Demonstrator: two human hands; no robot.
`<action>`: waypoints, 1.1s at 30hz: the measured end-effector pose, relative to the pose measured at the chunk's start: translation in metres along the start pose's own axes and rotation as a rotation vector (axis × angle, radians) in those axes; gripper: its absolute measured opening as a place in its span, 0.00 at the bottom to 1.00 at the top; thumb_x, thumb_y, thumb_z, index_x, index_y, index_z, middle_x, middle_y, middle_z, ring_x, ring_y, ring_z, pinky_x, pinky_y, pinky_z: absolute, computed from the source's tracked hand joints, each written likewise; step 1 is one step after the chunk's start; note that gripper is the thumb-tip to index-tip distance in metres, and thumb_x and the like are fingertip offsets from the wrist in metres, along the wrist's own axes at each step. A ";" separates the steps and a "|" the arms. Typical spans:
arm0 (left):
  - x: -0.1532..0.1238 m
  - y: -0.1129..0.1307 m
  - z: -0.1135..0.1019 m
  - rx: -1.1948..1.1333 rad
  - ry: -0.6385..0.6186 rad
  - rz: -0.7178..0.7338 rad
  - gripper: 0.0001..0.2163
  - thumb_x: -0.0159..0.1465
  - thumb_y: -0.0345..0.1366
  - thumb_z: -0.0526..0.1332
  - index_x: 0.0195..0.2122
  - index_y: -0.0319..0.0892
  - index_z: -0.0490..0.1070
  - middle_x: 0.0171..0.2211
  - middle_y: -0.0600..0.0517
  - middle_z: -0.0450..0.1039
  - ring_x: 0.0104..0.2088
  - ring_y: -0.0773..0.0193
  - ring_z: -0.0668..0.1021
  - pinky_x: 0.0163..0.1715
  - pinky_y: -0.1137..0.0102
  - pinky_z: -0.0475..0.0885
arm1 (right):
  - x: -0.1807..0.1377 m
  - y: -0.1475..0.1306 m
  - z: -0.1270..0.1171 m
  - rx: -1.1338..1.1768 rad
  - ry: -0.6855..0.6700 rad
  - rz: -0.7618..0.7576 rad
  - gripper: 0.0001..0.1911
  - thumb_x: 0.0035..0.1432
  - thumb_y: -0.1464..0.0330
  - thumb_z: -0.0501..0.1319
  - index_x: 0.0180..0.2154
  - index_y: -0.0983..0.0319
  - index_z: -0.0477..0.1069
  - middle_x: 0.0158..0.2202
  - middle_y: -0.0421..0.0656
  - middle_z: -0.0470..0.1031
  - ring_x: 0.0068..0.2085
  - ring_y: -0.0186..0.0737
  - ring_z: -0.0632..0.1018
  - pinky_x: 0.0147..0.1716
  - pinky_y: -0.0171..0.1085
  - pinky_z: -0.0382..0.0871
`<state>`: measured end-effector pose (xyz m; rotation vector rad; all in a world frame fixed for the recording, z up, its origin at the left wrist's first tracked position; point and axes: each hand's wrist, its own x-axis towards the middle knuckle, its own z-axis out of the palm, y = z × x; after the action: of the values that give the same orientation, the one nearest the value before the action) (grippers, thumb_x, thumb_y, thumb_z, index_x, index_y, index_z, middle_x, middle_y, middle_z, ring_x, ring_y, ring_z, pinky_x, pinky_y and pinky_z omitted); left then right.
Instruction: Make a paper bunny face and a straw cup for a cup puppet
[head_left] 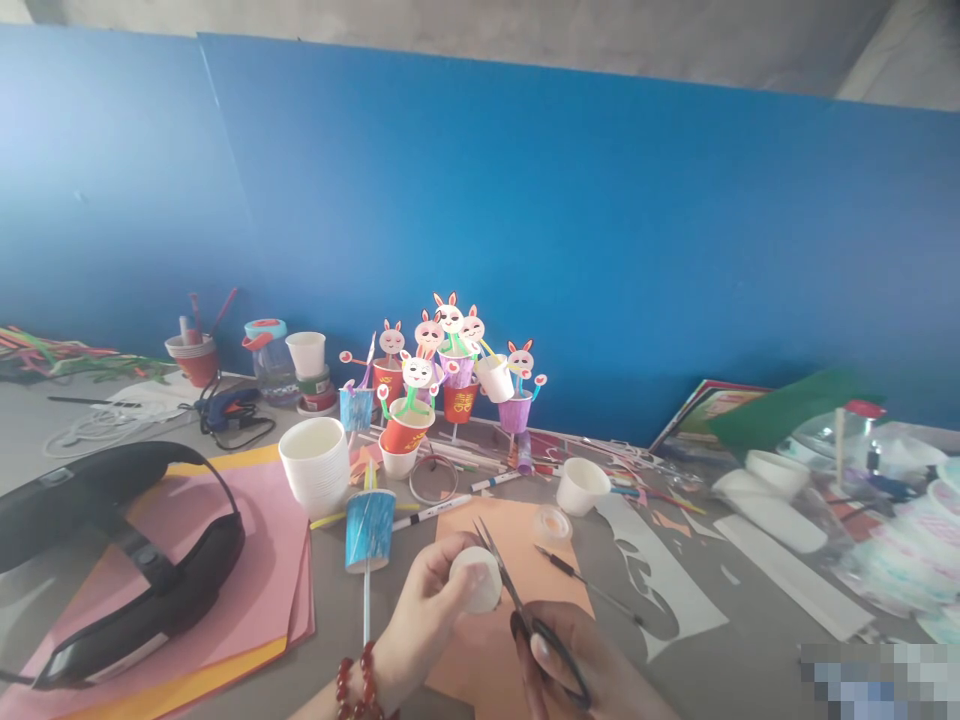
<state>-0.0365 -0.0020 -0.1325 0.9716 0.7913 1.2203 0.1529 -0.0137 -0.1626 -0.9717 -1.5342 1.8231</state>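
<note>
My left hand (424, 600) grasps the cup (476, 580), near and central, tipped sideways, I think so its edge meets the scissors (510, 590). My right hand (570, 665) grips their handles, blades slightly parted, above orange paper (517, 535).

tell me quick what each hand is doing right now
left hand: closed around a white paper cup
right hand: closed on scissors, blades apart beside the cup
</note>
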 end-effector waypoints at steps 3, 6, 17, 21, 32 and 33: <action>0.000 0.001 0.000 0.009 -0.014 0.005 0.18 0.55 0.51 0.69 0.24 0.40 0.71 0.21 0.56 0.68 0.24 0.68 0.68 0.26 0.74 0.64 | -0.001 0.000 -0.002 0.001 -0.019 0.005 0.31 0.51 0.38 0.60 0.28 0.61 0.63 0.15 0.35 0.66 0.15 0.29 0.68 0.15 0.29 0.45; 0.000 0.002 0.001 0.002 -0.015 0.008 0.18 0.55 0.51 0.69 0.24 0.40 0.71 0.22 0.55 0.68 0.24 0.68 0.68 0.26 0.74 0.64 | -0.001 0.000 -0.002 0.015 -0.023 0.002 0.31 0.51 0.39 0.61 0.28 0.62 0.64 0.15 0.35 0.66 0.14 0.28 0.65 0.15 0.29 0.42; 0.001 0.001 0.001 -0.005 -0.036 0.028 0.18 0.56 0.50 0.68 0.24 0.40 0.71 0.22 0.55 0.68 0.24 0.68 0.68 0.25 0.75 0.64 | -0.004 -0.011 -0.001 -0.070 -0.020 0.017 0.31 0.52 0.38 0.59 0.27 0.60 0.62 0.13 0.33 0.64 0.12 0.25 0.61 0.13 0.29 0.40; 0.001 0.000 0.001 0.002 -0.018 0.028 0.18 0.55 0.51 0.68 0.23 0.40 0.70 0.21 0.55 0.68 0.23 0.69 0.68 0.25 0.75 0.64 | -0.004 -0.014 -0.001 -0.114 -0.014 0.025 0.31 0.52 0.38 0.58 0.26 0.60 0.61 0.13 0.32 0.63 0.13 0.26 0.63 0.14 0.29 0.43; 0.001 0.000 0.001 -0.004 0.006 0.004 0.20 0.53 0.53 0.69 0.23 0.40 0.70 0.21 0.56 0.68 0.24 0.69 0.68 0.25 0.75 0.64 | -0.003 -0.015 0.001 -0.153 0.036 0.028 0.32 0.50 0.37 0.59 0.24 0.59 0.60 0.13 0.31 0.58 0.14 0.28 0.64 0.16 0.30 0.45; 0.001 0.000 0.001 -0.009 0.011 0.006 0.20 0.53 0.53 0.69 0.24 0.40 0.71 0.22 0.56 0.68 0.24 0.68 0.68 0.26 0.75 0.65 | -0.002 -0.014 0.001 -0.152 0.044 0.029 0.32 0.50 0.37 0.59 0.24 0.59 0.60 0.12 0.30 0.58 0.14 0.28 0.64 0.16 0.30 0.45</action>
<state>-0.0353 -0.0012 -0.1316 0.9617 0.7915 1.2340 0.1532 -0.0134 -0.1479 -1.1024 -1.6587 1.7125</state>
